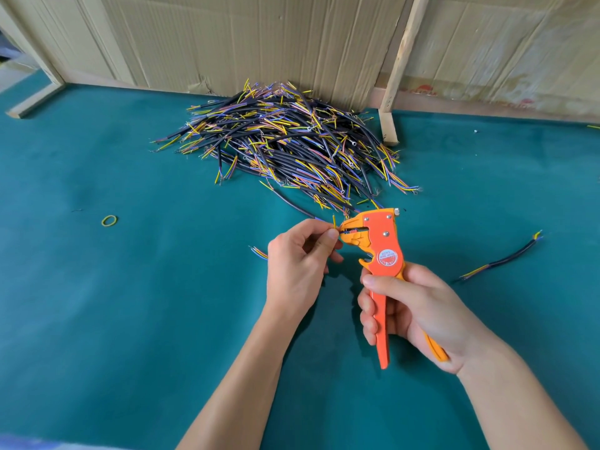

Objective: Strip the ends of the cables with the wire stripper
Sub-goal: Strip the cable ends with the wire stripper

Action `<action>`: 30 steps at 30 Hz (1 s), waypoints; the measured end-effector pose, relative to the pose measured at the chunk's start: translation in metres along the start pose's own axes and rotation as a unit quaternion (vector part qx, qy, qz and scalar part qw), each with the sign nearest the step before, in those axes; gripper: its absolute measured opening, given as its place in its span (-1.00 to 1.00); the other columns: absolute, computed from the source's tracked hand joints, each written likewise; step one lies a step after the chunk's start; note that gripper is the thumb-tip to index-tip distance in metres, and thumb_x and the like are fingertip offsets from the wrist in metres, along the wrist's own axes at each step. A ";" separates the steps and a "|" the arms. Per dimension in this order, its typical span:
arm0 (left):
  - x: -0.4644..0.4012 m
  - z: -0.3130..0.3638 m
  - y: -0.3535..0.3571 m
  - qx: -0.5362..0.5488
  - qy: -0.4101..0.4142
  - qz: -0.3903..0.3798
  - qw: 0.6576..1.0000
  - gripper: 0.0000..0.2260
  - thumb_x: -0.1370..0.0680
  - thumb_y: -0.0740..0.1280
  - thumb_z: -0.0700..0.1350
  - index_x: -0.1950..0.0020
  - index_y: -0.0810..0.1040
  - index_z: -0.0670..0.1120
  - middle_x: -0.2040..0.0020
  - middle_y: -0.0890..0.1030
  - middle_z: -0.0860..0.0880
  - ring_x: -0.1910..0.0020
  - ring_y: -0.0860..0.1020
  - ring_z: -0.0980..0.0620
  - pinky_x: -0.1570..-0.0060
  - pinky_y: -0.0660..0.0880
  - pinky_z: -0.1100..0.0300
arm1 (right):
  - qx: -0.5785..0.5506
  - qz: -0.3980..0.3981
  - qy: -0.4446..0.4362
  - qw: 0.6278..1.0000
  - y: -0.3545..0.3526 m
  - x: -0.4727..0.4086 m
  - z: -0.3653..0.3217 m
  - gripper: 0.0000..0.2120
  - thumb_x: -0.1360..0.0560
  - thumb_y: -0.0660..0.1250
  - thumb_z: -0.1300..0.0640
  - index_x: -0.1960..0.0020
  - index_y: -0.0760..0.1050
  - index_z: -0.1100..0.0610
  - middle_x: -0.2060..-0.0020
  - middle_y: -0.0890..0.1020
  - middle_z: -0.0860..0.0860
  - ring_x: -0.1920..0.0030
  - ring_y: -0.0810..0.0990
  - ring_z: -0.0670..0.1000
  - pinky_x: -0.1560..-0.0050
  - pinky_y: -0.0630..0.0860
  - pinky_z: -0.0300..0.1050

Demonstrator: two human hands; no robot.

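Fingers (324, 241) of our left hand (297, 267) pinch a cable (259, 252) in the wire stripper (380, 251). Our right hand (412, 313) grips its handles.

From my remote seat I saw two bare forearms rising from the lower edge of the frame, no sleeves reaching into view. The left hand (297, 264) near the middle and the right hand (418, 315) right of centre wore no gloves, rings or watch. The fingernails I could see were short and unpainted.
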State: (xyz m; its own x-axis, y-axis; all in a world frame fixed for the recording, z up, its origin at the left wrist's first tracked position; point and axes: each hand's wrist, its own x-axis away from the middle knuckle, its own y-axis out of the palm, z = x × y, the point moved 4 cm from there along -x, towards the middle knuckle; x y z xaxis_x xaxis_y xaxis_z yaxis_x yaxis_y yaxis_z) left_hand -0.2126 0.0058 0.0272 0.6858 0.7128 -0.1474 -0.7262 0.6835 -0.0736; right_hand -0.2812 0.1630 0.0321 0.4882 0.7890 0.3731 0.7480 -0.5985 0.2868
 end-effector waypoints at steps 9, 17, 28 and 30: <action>-0.001 0.001 0.001 -0.002 0.006 -0.011 1.000 -0.84 -0.60 0.36 -0.29 0.12 0.65 -0.10 0.28 0.68 -0.03 0.41 0.59 0.12 0.40 0.46 0.30 | -0.010 0.061 -0.028 0.998 0.002 -0.002 0.003 -0.71 -0.53 0.45 0.10 0.27 0.40 0.10 0.42 0.35 0.10 0.52 0.27 0.06 0.50 0.30 -0.13; 0.000 -0.001 0.003 -0.021 0.016 -0.001 1.000 -0.81 -0.60 0.37 -0.28 0.10 0.64 -0.01 0.27 0.67 0.00 0.39 0.62 0.08 0.35 0.51 0.25 | -0.087 0.027 -0.052 0.995 -0.001 0.001 -0.002 -0.86 -0.44 0.47 0.17 0.03 0.58 0.18 0.24 0.58 0.30 0.35 0.55 0.23 0.34 0.56 0.07; 0.008 0.004 0.013 -0.136 0.071 -0.118 0.981 -0.89 -0.51 0.39 -0.16 0.13 0.67 0.04 0.29 0.67 0.14 0.34 0.65 0.11 0.24 0.53 0.28 | -0.242 0.071 -0.078 0.964 -0.025 -0.011 -0.009 -0.64 -0.36 0.36 0.34 -0.15 0.50 0.31 0.03 0.66 0.39 0.07 0.71 0.30 0.07 0.68 0.09; 0.009 0.005 0.015 -0.138 0.068 -0.123 0.980 -0.88 -0.51 0.40 -0.19 0.13 0.68 0.02 0.29 0.66 0.14 0.34 0.64 0.12 0.23 0.52 0.31 | -0.238 0.065 -0.075 0.966 -0.025 -0.009 -0.010 -0.67 -0.36 0.35 0.31 -0.12 0.51 0.31 0.09 0.65 0.37 0.11 0.70 0.29 0.09 0.67 0.08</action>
State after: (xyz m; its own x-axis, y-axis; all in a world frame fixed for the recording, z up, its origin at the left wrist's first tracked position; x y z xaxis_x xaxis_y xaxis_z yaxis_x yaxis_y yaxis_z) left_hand -0.2171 0.0229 0.0299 0.8424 0.4918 -0.2201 -0.5383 0.7498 -0.3848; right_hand -0.3088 0.1692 0.0305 0.6512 0.6921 0.3114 0.4011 -0.6622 0.6330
